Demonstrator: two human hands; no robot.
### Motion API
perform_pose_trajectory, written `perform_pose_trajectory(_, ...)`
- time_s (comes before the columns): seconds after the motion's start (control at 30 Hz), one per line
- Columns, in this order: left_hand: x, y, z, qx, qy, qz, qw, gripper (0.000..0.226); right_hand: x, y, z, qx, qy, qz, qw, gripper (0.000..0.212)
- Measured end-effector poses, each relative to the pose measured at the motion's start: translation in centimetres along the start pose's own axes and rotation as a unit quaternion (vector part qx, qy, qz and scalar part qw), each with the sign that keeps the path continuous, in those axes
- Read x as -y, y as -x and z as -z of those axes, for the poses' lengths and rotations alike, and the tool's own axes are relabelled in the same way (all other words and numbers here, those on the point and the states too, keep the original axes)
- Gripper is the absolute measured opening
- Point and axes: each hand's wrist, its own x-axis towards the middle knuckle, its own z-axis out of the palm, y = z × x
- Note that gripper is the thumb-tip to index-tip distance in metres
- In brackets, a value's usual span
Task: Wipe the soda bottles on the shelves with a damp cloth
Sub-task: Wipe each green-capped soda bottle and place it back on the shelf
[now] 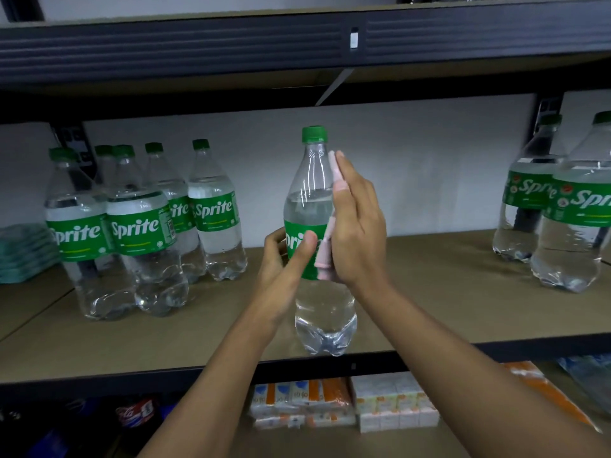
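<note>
We've got one Sprite bottle in hand, upright at the front edge of the shelf. Can't tell if its base is actually resting there. Our left grip is wrapped round the label, and our right grip is flat, fingers straight, pressing the pink cloth against the bottle's right side.

Progress-wise, we'd guess this one's mid-wipe. The cluster of bottles on the left and the bottles on the right give no clue which are already done, so plenty may be left.

Every bottle is capped green and filled with clear soda up to about the shoulder. There's a teal stack at the far left, and small cartons on the shelf below.
</note>
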Motion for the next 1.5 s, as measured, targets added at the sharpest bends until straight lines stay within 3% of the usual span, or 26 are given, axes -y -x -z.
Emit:
perform_pose_trajectory(0.13,0.5,-0.1,0.0,-0.019,0.008,-0.012,1.0,0.088,-2.1,3.0,-0.4,-0.035,0.01,0.027,0.999,0.044)
perform_pose_trajectory(0.37,0.2,0.1,0.8,0.003,0.006,-0.002,1.0,0.075,-5.8,9.8,-0.2,-0.007,-0.025,-0.057,0.998,0.045)
perform_pose_trajectory(0.67,0.7,0.1,1.0,0.015,0.045,0.022,0.999,0.092,-0.2,0.8,0.2,-0.019,-0.033,-0.041,0.998,0.039)
perform_pose_trajectory(0.8,0.3,0.6,0.5,0.001,0.027,0.019,0.999,0.068,-2.2,2.8,-0.3,-0.027,-0.013,-0.006,1.0,0.045)
perform_pose_trajectory(1.03,-1.3,1.1,0.0,-0.016,-0.032,0.008,0.999,0.082,-5.1,9.7,0.0,0.014,0.016,-0.011,1.0,0.048)
perform_pose_trajectory(1.33,-0.6,0.5,0.6,0.015,-0.007,-0.006,1.0,0.082,-0.4,0.8,-0.4,-0.007,0.005,-0.025,1.0,0.043)
perform_pose_trajectory(1.5,-0.1,0.0,1.4,0.046,-0.011,0.01,0.999,0.079,-2.5,4.4,-0.9,-0.032,-0.004,-0.002,0.999,0.044)
